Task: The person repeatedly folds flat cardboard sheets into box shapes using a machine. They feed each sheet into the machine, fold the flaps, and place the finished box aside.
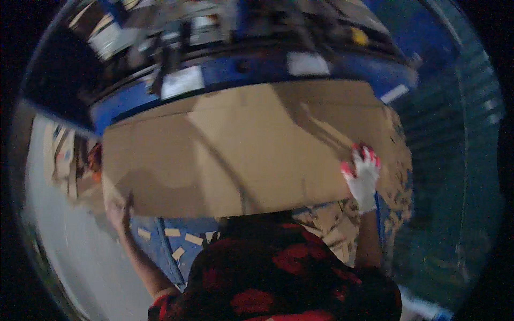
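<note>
A pale grey floor (pixel 69 241) spreads to the left of the left grip (pixel 117 209). A long blue machine (pixel 241 66) stands beyond both grips, its top crowded with dark parts that are blurred. Between it and the person's body lies a broad brown cardboard sheet (pixel 257 144), spanning from the left grip to the right grip, with shadows across its face. The person's dark shirt (pixel 251 273) with red patches sits between the two forearms, nearer than either grip.

Cardboard scraps (pixel 395 187) are heaped to the right of the right grip, with more showing below it, past the near edge of the sheet. The left grip, bare, is closed on the near left corner of the sheet. The right grip (pixel 365 174) wears a white glove with red fingertips; it lies at the sheet's right part, back of the hand up, fingers spread. The view is blurred there, so I cannot tell whether it clasps the edge or only rests on it.

White papers (pixel 183 83) hang on the machine's blue front, beyond the left grip. Small cardboard pieces (pixel 173 232) lie to the right of the left grip and nearer the body. A yellow spot (pixel 360 36) shows far beyond the right grip.
</note>
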The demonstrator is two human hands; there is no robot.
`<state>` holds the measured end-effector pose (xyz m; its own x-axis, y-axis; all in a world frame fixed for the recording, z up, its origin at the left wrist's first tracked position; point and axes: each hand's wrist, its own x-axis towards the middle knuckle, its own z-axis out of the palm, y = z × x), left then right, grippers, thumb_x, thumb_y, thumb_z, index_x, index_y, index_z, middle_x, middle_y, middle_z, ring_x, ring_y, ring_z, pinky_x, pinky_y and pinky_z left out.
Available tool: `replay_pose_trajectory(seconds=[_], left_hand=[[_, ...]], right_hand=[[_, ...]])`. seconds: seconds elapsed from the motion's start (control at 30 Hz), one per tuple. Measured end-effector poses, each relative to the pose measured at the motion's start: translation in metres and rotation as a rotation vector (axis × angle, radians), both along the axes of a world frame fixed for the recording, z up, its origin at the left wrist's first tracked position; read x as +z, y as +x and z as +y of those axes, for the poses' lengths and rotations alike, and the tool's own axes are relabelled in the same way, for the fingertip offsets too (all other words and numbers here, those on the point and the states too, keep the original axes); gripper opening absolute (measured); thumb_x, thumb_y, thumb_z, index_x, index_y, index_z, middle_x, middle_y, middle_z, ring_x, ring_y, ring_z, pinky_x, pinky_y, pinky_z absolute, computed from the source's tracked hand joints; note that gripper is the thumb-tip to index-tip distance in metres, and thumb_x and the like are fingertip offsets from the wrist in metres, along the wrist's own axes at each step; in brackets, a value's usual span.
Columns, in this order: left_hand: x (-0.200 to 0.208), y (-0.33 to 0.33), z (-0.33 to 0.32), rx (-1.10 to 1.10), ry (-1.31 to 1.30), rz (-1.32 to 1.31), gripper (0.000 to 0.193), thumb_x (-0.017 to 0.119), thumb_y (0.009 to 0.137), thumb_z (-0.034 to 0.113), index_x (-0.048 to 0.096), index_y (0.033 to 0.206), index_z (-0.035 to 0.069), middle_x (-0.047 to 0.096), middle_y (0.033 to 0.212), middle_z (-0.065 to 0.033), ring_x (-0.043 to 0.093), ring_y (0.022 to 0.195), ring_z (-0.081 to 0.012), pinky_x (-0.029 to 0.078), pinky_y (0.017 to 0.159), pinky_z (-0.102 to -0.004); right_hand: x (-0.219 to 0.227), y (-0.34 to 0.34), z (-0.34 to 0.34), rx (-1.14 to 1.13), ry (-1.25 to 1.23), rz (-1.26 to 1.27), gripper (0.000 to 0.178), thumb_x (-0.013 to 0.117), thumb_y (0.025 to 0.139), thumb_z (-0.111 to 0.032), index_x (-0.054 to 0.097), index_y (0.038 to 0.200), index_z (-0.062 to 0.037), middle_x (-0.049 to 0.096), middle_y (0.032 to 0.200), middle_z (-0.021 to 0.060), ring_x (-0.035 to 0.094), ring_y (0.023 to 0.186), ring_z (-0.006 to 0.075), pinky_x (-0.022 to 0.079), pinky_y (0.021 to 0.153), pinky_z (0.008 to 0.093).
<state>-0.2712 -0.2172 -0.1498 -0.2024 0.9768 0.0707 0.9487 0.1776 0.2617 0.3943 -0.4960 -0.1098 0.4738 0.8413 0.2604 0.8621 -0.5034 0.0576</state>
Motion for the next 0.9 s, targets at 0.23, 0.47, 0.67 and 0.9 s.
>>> replay_pose_trajectory(seconds=[0.23, 0.47, 0.67, 0.9], left_hand=[[-0.037, -0.099, 0.047, 0.171, -0.194, -0.016, 0.090, 0.076, 0.067, 0.055, 0.046, 0.135, 0.003, 0.049, 0.134, -0.0182, 0.050, 0.120, -0.0319, 0.041, 0.098, -0.0415], [-0.013, -0.084, 0.037, 0.131, 0.182, 0.272, 0.087, 0.078, 0.073, 0.041, 0.038, 0.137, -0.001, 0.057, 0.120, -0.0212, 0.059, 0.103, -0.0319, 0.048, 0.089, -0.0422], [-0.062, -0.116, 0.046, 0.179, 0.287, -0.762, 0.057, 0.068, 0.084, 0.018, 0.042, 0.129, -0.007, 0.059, 0.111, -0.0204, 0.059, 0.101, -0.0264, 0.050, 0.085, -0.0358], [-0.066, -0.148, 0.043, -0.045, 0.140, -0.960, 0.042, 0.057, 0.092, 0.010, 0.045, 0.129, -0.004, 0.059, 0.115, -0.0203, 0.060, 0.101, -0.0269, 0.050, 0.085, -0.0357]], right_hand=[[-0.056, 0.016, -0.077, -0.864, 0.831, 0.312, 0.076, 0.075, 0.077, -0.033, 0.037, 0.134, 0.0015, 0.052, 0.128, 0.0171, 0.051, 0.116, 0.0331, 0.034, 0.104, 0.0474], [-0.090, 0.037, -0.078, -0.387, 1.560, 1.294, 0.065, 0.070, 0.081, -0.008, 0.035, 0.134, 0.0035, 0.059, 0.117, 0.0109, 0.059, 0.105, 0.0231, 0.047, 0.092, 0.0388], [-0.065, 0.056, -0.087, -0.252, 1.649, 1.805, 0.047, 0.064, 0.087, -0.020, 0.047, 0.127, -0.0031, 0.059, 0.119, 0.0087, 0.058, 0.107, 0.0237, 0.046, 0.094, 0.0412], [-0.064, 0.141, -0.119, -0.426, 0.977, 1.399, 0.053, 0.062, 0.087, -0.027, 0.047, 0.132, -0.0033, 0.060, 0.115, 0.0082, 0.058, 0.106, 0.0218, 0.047, 0.089, 0.0359]])
